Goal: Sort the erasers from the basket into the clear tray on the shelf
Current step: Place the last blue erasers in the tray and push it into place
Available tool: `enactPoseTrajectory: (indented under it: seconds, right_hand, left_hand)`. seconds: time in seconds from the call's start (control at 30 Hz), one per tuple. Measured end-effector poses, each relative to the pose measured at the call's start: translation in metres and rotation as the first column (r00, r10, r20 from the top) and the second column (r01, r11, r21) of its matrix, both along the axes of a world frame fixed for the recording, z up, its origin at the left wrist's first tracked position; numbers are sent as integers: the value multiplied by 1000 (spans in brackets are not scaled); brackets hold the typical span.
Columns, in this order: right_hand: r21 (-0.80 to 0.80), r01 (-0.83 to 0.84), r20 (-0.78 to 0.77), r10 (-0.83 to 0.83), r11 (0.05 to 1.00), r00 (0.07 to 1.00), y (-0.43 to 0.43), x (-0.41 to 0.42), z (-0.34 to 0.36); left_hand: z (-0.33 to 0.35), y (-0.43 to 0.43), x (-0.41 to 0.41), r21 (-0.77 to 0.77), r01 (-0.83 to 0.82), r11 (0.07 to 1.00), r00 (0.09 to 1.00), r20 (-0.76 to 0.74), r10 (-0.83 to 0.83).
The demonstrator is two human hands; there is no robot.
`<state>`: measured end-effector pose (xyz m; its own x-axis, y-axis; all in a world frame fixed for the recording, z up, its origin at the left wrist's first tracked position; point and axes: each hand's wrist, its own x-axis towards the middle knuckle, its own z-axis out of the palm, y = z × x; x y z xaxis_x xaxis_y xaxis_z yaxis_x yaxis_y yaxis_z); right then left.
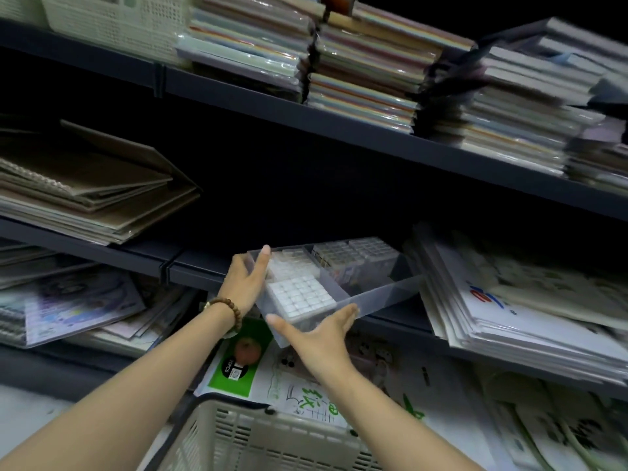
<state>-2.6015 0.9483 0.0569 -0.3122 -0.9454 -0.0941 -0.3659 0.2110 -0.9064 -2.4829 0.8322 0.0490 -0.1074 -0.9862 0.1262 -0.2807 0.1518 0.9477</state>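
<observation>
On the middle shelf (390, 329): clear tray (384, 294), tilted, overhanging the edge; gridded packs of white erasers (300, 296) in its left compartment, more packs behind. Left hand (246, 283) flat against tray's left wall, right hand (323, 329) open under its front corner. Below, near bottom edge: white basket (258, 440), contents unclear. Around: stacked notebooks (85, 188), wrapped paper (360, 69).

the basket (258, 436) is cut off by the bottom edge. the paper stacks (530, 96) at the right end of the upper shelf (339, 122) are smeared by blur. the clear tray (384, 294)'s near-left corner is hidden behind the right hand (326, 334).
</observation>
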Motion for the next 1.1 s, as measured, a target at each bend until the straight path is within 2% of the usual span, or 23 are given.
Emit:
enactPoseTrajectory:
  seconds: [0.2, 0.27, 0.4, 0.47, 0.57, 0.77, 0.9, 1.0, 1.1]
  right_hand:
    - [-129, -70, -25, 67, 989, 997, 8, -51, -4]
    - [-167, -105, -8, 106, 980, 994, 16, -73, -5]
    - [-175, -25, 95, 42, 984, 995, 33, -102, -6]
    - [-162, 111, 145, -88, 980, 986, 39, -103, -9]
    - [-199, 301, 233, -253, 933, 939, 40, -87, -11]
    - [-180, 412, 341, -336, 893, 878, 10, -52, 2]
    - [-193, 385, 288, -323, 903, 902, 8, -49, -3]
    - [-164, 304, 253, -258, 939, 933, 8, -61, -3]
    - [-125, 186, 212, -157, 975, 965, 6, -82, 4]
  left_hand:
    - [15, 26, 22, -11, 34, 999, 960, 277, -30]
    - [16, 34, 18, -31, 73, 997, 947, 316, -59]
    - [17, 62, -10, 10, 165, 986, 963, 215, -163]
    - [15, 77, -29, 13, 211, 977, 959, 191, -210]
    - [13, 91, -54, 52, 306, 951, 950, 53, -309]
    - [9, 93, -58, 25, 413, 910, 910, 25, -414]
    - [12, 76, -35, -62, 330, 942, 943, 72, -326]
    - [16, 60, -20, -125, 214, 969, 975, 89, -204]
    - [18, 45, -7, -118, 144, 983, 988, 81, -135]
